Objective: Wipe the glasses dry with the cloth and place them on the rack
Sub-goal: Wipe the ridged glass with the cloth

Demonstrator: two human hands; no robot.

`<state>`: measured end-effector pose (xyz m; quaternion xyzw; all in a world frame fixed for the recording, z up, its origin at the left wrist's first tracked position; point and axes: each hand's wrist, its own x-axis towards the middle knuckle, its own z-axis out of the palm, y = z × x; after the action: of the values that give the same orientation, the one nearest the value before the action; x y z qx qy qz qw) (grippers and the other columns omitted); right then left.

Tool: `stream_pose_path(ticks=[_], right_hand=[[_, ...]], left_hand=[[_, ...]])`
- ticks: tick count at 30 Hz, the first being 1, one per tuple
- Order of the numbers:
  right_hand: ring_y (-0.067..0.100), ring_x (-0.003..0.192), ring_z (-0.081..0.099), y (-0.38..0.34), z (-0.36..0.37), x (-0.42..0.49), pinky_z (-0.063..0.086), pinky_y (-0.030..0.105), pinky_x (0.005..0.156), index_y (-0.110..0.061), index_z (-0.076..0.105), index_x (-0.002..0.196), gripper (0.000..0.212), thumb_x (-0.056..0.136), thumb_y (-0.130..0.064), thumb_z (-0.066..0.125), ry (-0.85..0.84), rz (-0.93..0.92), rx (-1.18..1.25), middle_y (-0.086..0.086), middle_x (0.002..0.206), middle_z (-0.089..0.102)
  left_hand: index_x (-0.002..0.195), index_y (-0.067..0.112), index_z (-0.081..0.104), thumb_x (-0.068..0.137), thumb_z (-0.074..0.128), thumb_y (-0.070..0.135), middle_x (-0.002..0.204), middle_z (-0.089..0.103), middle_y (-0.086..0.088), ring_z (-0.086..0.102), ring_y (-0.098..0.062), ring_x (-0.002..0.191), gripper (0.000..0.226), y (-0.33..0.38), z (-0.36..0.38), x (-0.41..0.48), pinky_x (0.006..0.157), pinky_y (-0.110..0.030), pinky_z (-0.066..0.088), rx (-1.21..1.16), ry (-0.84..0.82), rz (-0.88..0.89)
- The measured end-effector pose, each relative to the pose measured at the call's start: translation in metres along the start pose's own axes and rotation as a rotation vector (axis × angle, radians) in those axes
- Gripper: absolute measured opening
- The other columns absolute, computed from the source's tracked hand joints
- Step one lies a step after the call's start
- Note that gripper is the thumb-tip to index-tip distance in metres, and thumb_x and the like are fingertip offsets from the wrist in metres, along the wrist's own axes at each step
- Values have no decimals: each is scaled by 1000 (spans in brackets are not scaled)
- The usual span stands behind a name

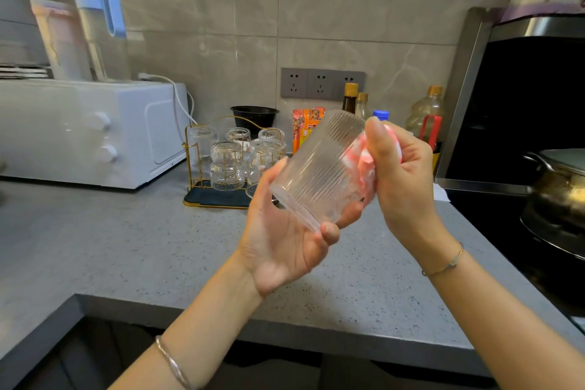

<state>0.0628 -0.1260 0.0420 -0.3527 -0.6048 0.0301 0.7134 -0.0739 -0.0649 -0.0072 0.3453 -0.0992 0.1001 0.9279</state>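
A silver bangle [172, 361] circles the left wrist and a thin bracelet [443, 266] the right, nearest the camera. Just above them the left hand [285, 241] closes its grip on a ribbed glass [316, 168], thumb on the upper wall and fingers curled beneath the thick base, so the glass hangs tilted in the air over the grey surface [142, 247], base down toward the left and mouth up toward the right. At that mouth the right hand [402, 174] holds a bunched pink-and-white cloth [364, 161] in a tight grip, thumb laid along the rim; part of the cloth shows through the glass wall. Beyond the grip and to its left a gold wire rack [190, 149] on a dark tray stands on the surface, carrying several upturned glasses [226, 165]. Further left of it sits a white oven [95, 133] with a blue-lidded jug [98, 19] on top. Behind the rack are a black bowl [254, 115] and an orange packet [305, 130], and straight behind the grip a few bottles [424, 114] stand by the tiled wall under a row of sockets [321, 82]. Far right of the grip a pot [557, 187] rests on the hob.
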Motion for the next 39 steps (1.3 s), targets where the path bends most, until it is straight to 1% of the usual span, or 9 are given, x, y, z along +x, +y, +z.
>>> stream_pose_path(ticks=[4, 8, 13, 17, 20, 25, 30, 36, 39], right_hand=[[6, 49, 47, 3, -2, 2, 42, 18, 53, -18, 53, 54, 40, 92, -30, 56, 49, 39, -15, -3, 51, 51], [7, 44, 44, 2, -7, 7, 40, 17, 48, -9, 52, 55, 42, 94, -23, 57, 85, 35, -97, 6, 50, 48], [5, 43, 45, 2, -3, 9, 40, 15, 47, 3, 55, 58, 42, 95, -17, 56, 65, 36, -164, 5, 46, 47], [14, 35, 42, 1, 0, 5, 41, 33, 45, 2, 52, 55, 46, 96, -19, 54, 25, 48, -149, -1, 37, 44], [29, 32, 36, 1, 0, 3, 33, 29, 38, 1, 50, 57, 45, 96, -22, 52, 10, 90, -64, 12, 37, 40], [7, 49, 50, 7, -1, 5, 43, 18, 50, -12, 55, 62, 37, 93, -32, 54, -10, 83, -38, -5, 52, 51], [11, 54, 52, 15, -5, 5, 45, 20, 55, -4, 59, 62, 43, 91, -36, 60, 65, 166, -36, -2, 56, 55], [9, 48, 48, 12, -2, 10, 41, 18, 47, 0, 58, 61, 39, 94, -21, 57, 75, 135, -172, 2, 50, 51], [21, 46, 47, 13, 4, 9, 40, 26, 44, 7, 55, 63, 45, 95, -25, 56, 90, 165, -163, 17, 49, 48]], left_hand=[[137, 5, 48, 74, 68, 63, 129, 55, -31, 70, -29, 72, 89, 9, -4, 0, 63, -34, 61, 123, 66, -40], [125, 33, 55, 53, 76, 71, 126, 65, -5, 71, -22, 97, 84, 18, 9, 1, 71, -35, 61, 789, 409, 185], [129, 45, 42, 61, 80, 63, 117, 56, 29, 54, 13, 106, 80, 10, 15, 1, 82, -7, 48, 1624, 651, 506], [121, 30, 60, 62, 77, 53, 109, 69, 14, 65, -1, 99, 66, 8, 11, 1, 79, -16, 52, 1405, 586, 535], [111, 17, 68, 53, 82, 46, 105, 73, -8, 71, -25, 85, 66, 8, 9, -1, 65, -30, 60, 778, 499, 360], [128, 0, 58, 75, 75, 50, 117, 59, -27, 66, -30, 74, 75, 0, 1, -4, 63, -32, 61, -123, 58, -3], [128, 13, 57, 79, 54, 66, 119, 67, -20, 71, -32, 83, 72, 11, 2, 0, 65, -36, 61, 414, 360, 70], [129, 42, 47, 58, 73, 63, 124, 61, 16, 62, -5, 110, 78, 14, -2, 0, 85, -28, 57, 1321, 593, 400], [124, 33, 57, 60, 75, 54, 112, 67, 11, 66, -8, 100, 70, 11, -4, 0, 74, -27, 58, 1316, 596, 521]])
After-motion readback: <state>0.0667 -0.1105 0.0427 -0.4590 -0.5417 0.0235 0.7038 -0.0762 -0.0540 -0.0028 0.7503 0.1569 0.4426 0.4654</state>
